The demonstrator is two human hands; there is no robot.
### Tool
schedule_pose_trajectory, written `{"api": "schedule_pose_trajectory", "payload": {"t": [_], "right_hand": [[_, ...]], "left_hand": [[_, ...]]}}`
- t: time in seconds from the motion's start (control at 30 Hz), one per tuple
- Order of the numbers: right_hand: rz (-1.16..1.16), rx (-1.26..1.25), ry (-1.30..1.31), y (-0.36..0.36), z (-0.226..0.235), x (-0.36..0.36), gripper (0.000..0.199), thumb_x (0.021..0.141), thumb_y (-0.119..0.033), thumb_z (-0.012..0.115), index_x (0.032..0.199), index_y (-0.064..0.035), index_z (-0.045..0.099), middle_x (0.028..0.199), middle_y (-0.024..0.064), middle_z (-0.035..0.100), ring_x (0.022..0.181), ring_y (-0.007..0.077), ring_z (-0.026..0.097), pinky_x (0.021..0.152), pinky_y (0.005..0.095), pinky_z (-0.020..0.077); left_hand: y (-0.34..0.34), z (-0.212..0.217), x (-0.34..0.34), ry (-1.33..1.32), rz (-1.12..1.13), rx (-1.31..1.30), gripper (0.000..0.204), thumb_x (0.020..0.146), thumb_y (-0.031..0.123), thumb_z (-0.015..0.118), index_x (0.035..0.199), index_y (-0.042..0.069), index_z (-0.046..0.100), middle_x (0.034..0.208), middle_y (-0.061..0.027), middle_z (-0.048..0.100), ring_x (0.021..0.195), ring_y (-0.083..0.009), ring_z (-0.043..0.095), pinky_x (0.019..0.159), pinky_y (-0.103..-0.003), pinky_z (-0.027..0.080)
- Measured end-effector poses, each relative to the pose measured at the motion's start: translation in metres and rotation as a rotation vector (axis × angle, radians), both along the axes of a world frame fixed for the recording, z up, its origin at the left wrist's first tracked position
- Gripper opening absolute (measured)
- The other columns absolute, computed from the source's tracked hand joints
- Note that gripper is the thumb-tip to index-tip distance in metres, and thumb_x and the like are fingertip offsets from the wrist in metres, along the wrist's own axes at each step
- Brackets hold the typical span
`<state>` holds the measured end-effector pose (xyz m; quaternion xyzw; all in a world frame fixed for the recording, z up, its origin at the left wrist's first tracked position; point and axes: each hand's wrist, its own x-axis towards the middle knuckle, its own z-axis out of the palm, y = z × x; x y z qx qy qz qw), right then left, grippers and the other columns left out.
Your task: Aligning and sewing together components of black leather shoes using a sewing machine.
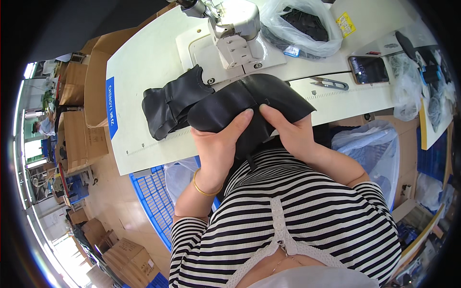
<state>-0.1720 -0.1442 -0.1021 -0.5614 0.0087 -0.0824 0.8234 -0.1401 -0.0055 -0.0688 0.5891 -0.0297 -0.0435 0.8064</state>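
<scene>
Both my hands hold one black leather-like piece in front of the sewing machine, over the table's near edge. My left hand grips its left part, thumb pressed on the surface near a seam. On the right part, my right hand does the same, its thumb close to the other. Fingers of both hands are hidden beneath the piece. More black leather-like pieces lie in a small heap on the table, just left of the held one.
Thread snips and a phone lie on the white table to the right. Behind them stands an opened clear plastic bag with black pieces inside. A blue crate sits below on the left, and a lined bin on the right.
</scene>
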Motion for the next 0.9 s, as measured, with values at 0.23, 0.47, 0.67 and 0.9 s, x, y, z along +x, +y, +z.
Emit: {"api": "schedule_pose_trajectory", "payload": {"t": [0.23,0.47,0.67,0.9], "right_hand": [[0.010,0.046,-0.029,0.0004,0.0028,0.0012,0.026,0.086,0.004,0.060,0.112,0.0017,0.060,0.101,0.0036,0.064,0.087,0.0081,0.059,0.076,0.0221,0.0488],[-0.030,0.006,-0.049,-0.0003,0.0008,0.0017,0.024,0.086,0.005,0.060,0.110,0.0020,0.061,0.098,0.0037,0.065,0.085,0.0082,0.060,0.073,0.0210,0.0493],[-0.064,0.035,-0.058,0.0028,-0.0009,0.0034,0.024,0.086,0.005,0.059,0.110,0.0026,0.061,0.098,0.0042,0.065,0.085,0.0082,0.060,0.073,0.0212,0.0497],[-0.052,0.014,-0.059,0.0031,-0.0027,0.0017,0.024,0.086,0.006,0.059,0.110,0.0029,0.060,0.098,0.0044,0.064,0.086,0.0084,0.059,0.074,0.0215,0.0495]], "left_hand": [[0.0006,0.0001,-0.0003,0.010,0.004,-0.002,0.021,0.075,-0.010,0.070,0.094,-0.001,0.066,0.090,-0.0055,0.068,0.080,-0.0110,0.063,0.074,-0.024,0.052],[-0.0031,0.0001,-0.0018,0.066,-0.001,-0.059,0.022,0.075,-0.009,0.070,0.094,0.000,0.065,0.091,-0.0053,0.067,0.081,-0.0113,0.063,0.075,-0.025,0.052],[-0.0036,0.0074,-0.0009,0.264,0.074,-0.179,0.024,0.076,-0.007,0.071,0.098,0.000,0.064,0.093,-0.0053,0.067,0.081,-0.0118,0.063,0.076,-0.025,0.052],[-0.0008,0.0000,-0.0006,0.144,-0.038,-0.002,0.032,0.076,-0.007,0.069,0.107,0.000,0.060,0.099,-0.0083,0.065,0.088,-0.0164,0.063,0.080,-0.028,0.051]]}}
